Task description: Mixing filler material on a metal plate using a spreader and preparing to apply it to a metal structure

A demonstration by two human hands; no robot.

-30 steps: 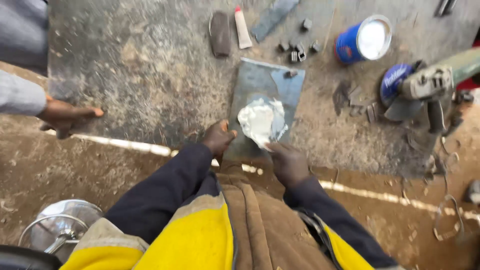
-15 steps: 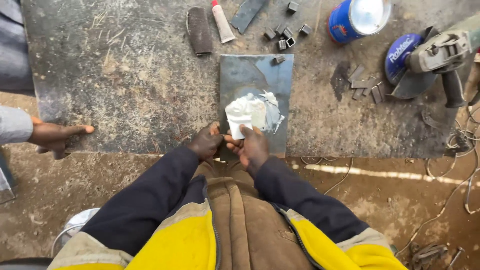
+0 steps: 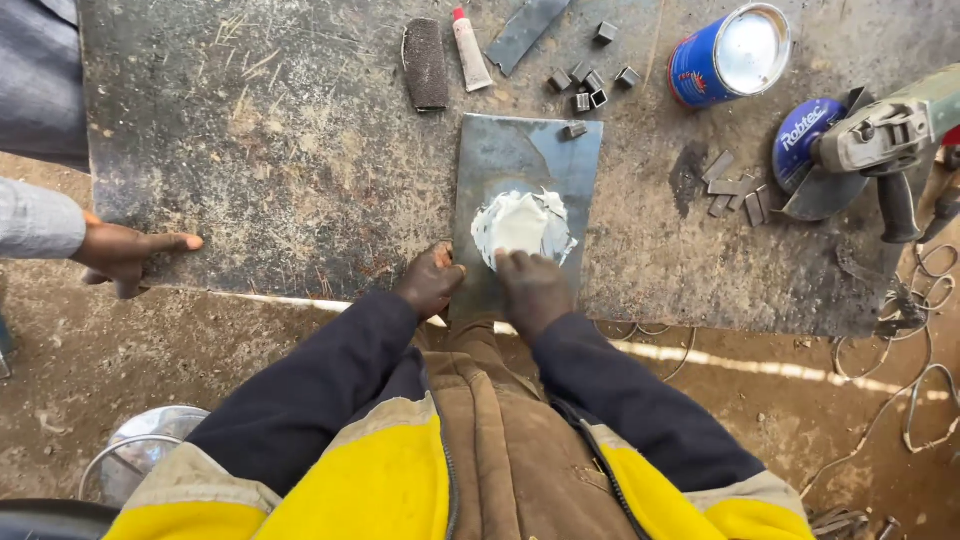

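A small grey metal plate [image 3: 530, 160] lies on the rusty steel worktop [image 3: 300, 150], with a blob of white paste [image 3: 520, 225] on its near half. My left hand [image 3: 432, 280] grips the plate's near left corner. My right hand [image 3: 535, 290] rests knuckles up at the paste's near edge, fingers curled down into it. Whatever is under those fingers is hidden. An open blue tin [image 3: 730, 55] with white contents stands at the far right, and its blue lid [image 3: 805, 140] lies nearer.
An angle grinder [image 3: 890, 130] lies by the lid, with cables [image 3: 920, 300] trailing off the right edge. A tube [image 3: 468, 35], a dark sanding block [image 3: 425, 62], a metal strip [image 3: 525, 30] and several short square tube pieces [image 3: 590, 85] lie behind the plate. Another person's hand [image 3: 130, 255] rests on the worktop's left edge.
Half a second ago my hands were together over the paste. Now the left hand is on the plate's corner and the right is at the paste's near edge. The other person's hand stays put.
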